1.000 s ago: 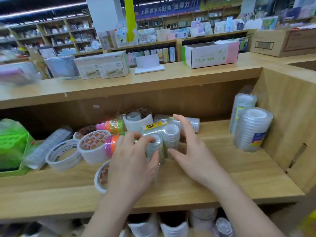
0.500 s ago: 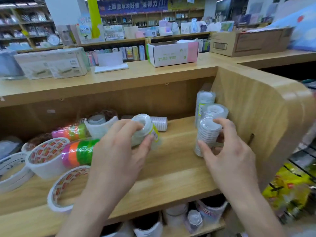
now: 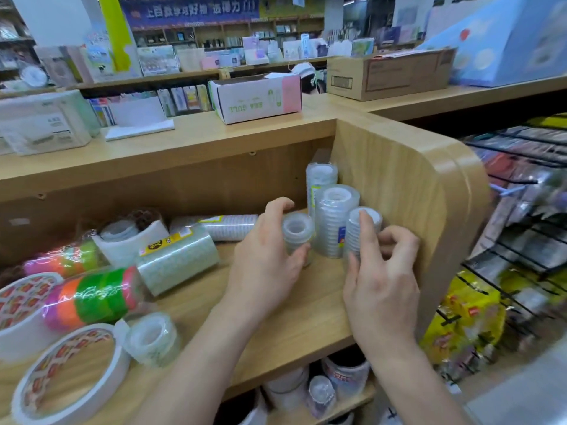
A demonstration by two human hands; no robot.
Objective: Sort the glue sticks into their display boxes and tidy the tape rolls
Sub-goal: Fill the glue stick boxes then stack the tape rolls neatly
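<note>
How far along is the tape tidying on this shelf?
Done: two clear tape stacks stand upright in the right corner. In hand: the left hand grips a small stack, the right hand a second stack, beside them. Left: neon rolls and white rolls lie jumbled leftward.

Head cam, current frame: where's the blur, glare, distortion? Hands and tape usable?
Head view: motion blur smears the right edge, wire rack and yellow packs; left hand, right hand and the clear tape stacks read fairly sharp; glare streaks the neon tape pack; wide-angle skews the shelf edges.

The white-and-pink box [image 3: 257, 96] reads "SEA GULL" upside down; the blue banner [image 3: 190, 9] carries Chinese characters.
</note>
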